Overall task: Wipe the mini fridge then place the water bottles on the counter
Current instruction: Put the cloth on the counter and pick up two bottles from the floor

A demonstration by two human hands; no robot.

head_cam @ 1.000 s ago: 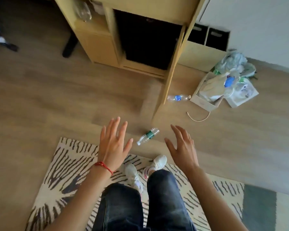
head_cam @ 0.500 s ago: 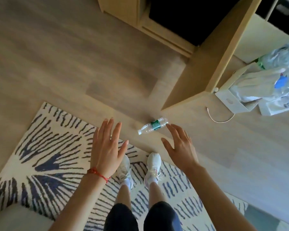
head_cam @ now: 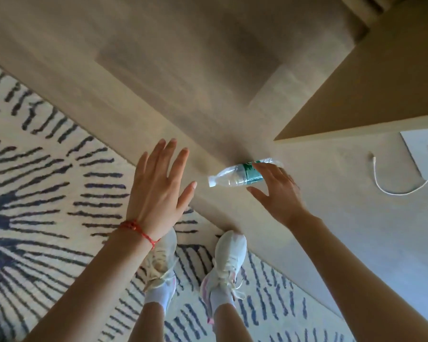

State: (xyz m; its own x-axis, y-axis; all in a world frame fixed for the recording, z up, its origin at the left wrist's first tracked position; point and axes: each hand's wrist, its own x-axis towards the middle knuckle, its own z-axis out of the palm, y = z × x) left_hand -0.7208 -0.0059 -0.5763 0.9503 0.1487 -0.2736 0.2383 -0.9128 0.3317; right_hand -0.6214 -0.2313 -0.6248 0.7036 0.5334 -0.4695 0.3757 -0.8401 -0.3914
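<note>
A clear water bottle (head_cam: 235,176) with a green label and white cap lies on its side on the wooden floor, cap pointing left. My right hand (head_cam: 277,191) hovers over its right half with fingers spread, fingertips over the label; I cannot tell if they touch it. My left hand (head_cam: 158,188), with a red string on the wrist, is open and flat to the left of the bottle's cap, holding nothing. The mini fridge and the counter are out of view.
An open wooden cabinet door (head_cam: 371,90) juts in at the upper right, its corner just above the bottle. A white cable (head_cam: 391,188) and a white box (head_cam: 425,154) lie at the right. My feet stand on a striped rug (head_cam: 40,183).
The view has dropped closer to the floor. My right hand has reached forward over the bottle's labelled half. My left hand stays open beside it.
</note>
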